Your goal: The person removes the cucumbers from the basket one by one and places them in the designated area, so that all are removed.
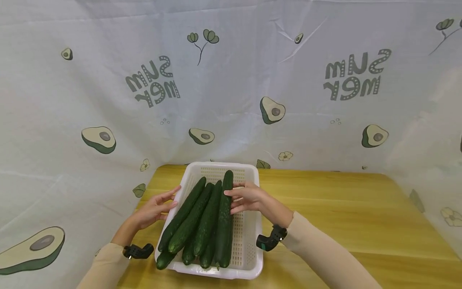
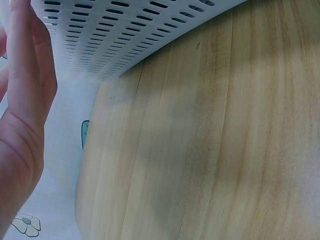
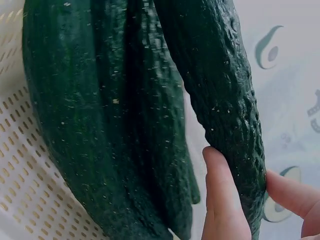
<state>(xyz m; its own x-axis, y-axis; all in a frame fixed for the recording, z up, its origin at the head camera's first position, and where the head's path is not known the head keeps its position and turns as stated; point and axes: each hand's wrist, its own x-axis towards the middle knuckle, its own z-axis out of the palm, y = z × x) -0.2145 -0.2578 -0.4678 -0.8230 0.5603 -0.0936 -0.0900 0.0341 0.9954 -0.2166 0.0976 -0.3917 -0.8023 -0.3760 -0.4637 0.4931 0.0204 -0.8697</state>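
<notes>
A white perforated plastic basket [image 1: 259, 241] holds several long dark green cucumbers [image 1: 191, 216], piled lengthwise toward its left side. My right hand [image 1: 249, 197] reaches over the basket and grips the far part of the rightmost cucumber [image 3: 225, 95]. In the right wrist view, fingers and thumb press on opposite sides of it, and the other cucumbers lie beside it. My left hand [image 1: 153, 209] rests against the basket's left side with its fingers fairly straight. Its fingertips are cut off in the left wrist view, where the hand [image 2: 25, 100] lies next to the slotted basket wall.
The basket stands on a yellowish wood-grain table [image 1: 325, 212], which stretches off to the right. A pale sheet [image 1: 231, 88] printed with avocados and lettering hangs behind the table and at both sides. A black strap device [image 1: 271, 237] is on each wrist.
</notes>
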